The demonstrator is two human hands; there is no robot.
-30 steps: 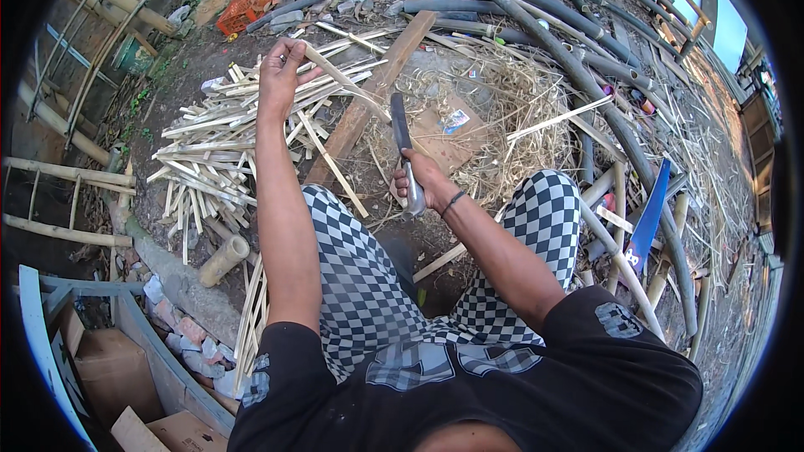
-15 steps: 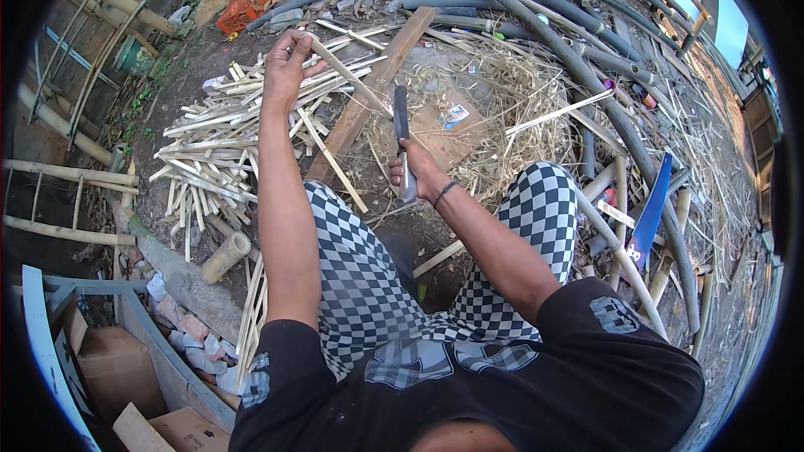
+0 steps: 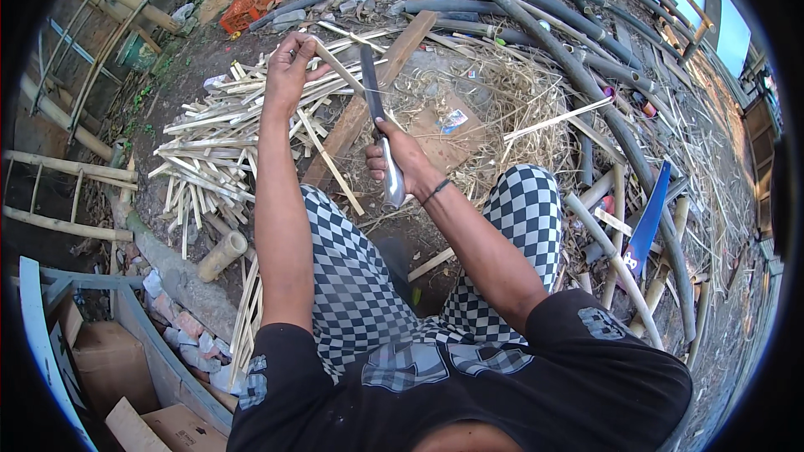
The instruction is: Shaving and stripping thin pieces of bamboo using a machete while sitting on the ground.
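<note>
While pinching pale flat bamboo strip point(image 3: 337, 60) apparently steady in left hand point(image 3: 287, 75), grips dark-bladed knife point(image 3: 373, 88) in right hand point(image 3: 395, 159) over brown wooden plank point(image 3: 345, 138).

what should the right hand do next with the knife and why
Perhaps draw the knife along the pale strip, away from the left hand: that hand grips the strip's upper end, the right hand holds the knife, and the blade looks close to the strip's lower part.

L hand point(image 3: 290, 75) up fwd, prob. pinching, L arm point(image 3: 287, 209) nearly straight; R hand point(image 3: 402, 159) lower, curled tight, R forearm point(image 3: 477, 238) angled inward
</note>
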